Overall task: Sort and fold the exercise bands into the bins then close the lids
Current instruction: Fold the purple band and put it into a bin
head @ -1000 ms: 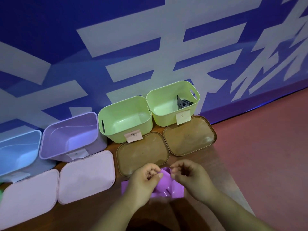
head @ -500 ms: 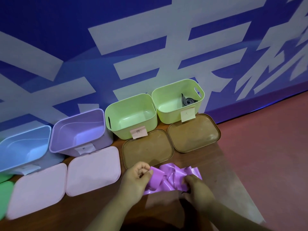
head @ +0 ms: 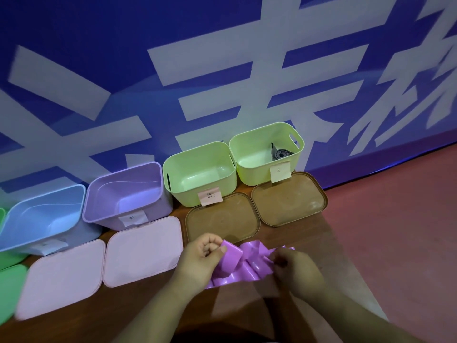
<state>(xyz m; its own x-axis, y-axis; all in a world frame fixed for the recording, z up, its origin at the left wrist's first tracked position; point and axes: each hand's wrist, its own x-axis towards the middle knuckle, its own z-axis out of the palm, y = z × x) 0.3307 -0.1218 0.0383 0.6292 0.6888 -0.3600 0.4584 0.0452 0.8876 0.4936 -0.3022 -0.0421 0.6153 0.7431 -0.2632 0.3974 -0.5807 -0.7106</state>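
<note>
Fingers [head: 214, 241] of our left hand [head: 197, 259] are curled together and pinch, against the thumb, the left end of the purple band [head: 243, 266], which is folded up off the desk [head: 138, 308] there in a flat flap. On our right hand [head: 296, 274] the fingers curl down round the band's right end and grip it, though that hand is blurred and we cannot make out each fingertip. Both forearms come in from the near edge, the left slanting up to the right and the right slanting up to the left, with the backs of the hands toward us and the band held between them. Its long axis runs left to right along the near part of the desk, and its middle lies crumpled in glossy folds on the wood, just near of the left brown lid [head: 222, 219]. We see the right brown lid [head: 288, 198] beside that one, the right pink lid [head: 143, 251] and left pink lid [head: 61, 276] flat further left, and a green lid [head: 10, 288] at the left edge. Behind the lids a row of open bins stands against the blue wall [head: 99, 70]: a blue bin [head: 37, 219], a purple bin [head: 103, 191], a green bin [head: 188, 191] and a yellow-green bin [head: 254, 174]. A rolled grey band [head: 282, 153] rests at the far right inside the yellow-green bin. Red floor [head: 395, 231] lies to the right of the desk.
</note>
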